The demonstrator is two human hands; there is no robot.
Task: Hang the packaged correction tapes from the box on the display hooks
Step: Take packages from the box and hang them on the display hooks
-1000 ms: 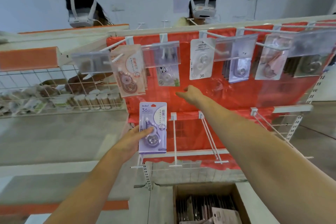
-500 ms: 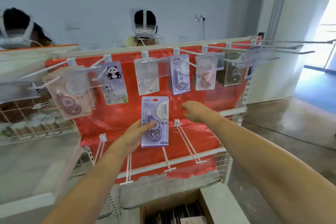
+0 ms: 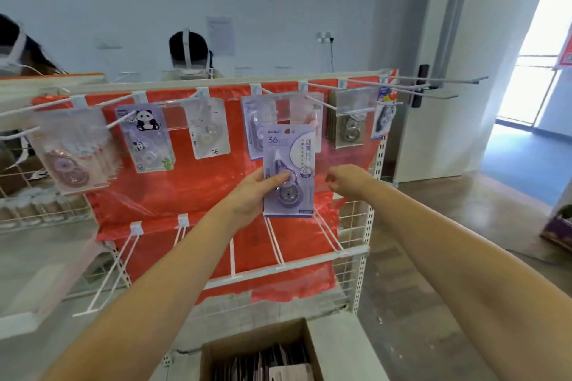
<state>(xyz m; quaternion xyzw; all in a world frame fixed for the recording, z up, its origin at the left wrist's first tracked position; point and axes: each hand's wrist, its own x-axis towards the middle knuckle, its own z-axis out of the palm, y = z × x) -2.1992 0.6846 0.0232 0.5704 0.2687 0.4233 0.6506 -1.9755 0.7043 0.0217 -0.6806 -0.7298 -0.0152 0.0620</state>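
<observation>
While the open cardboard box (image 3: pixel 257 346) of packs sits nearest us, our left hand (image 3: pixel 247 195) holds a purple correction tape pack (image 3: pixel 288 170) upright, thumb across its front, before the red display panel (image 3: pixel 192 182). Our right hand (image 3: pixel 348 182) hovers just right, fingers loosely curled, holding nothing. Farther off, packs hang on upper hooks (image 3: pixel 315 100).

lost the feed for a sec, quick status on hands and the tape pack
Left hand grips purple correction tape pack, upright before the red display. Right hand beside it, holding nothing, fingers loosely curled. Pack not yet on a hook; box below.
</observation>
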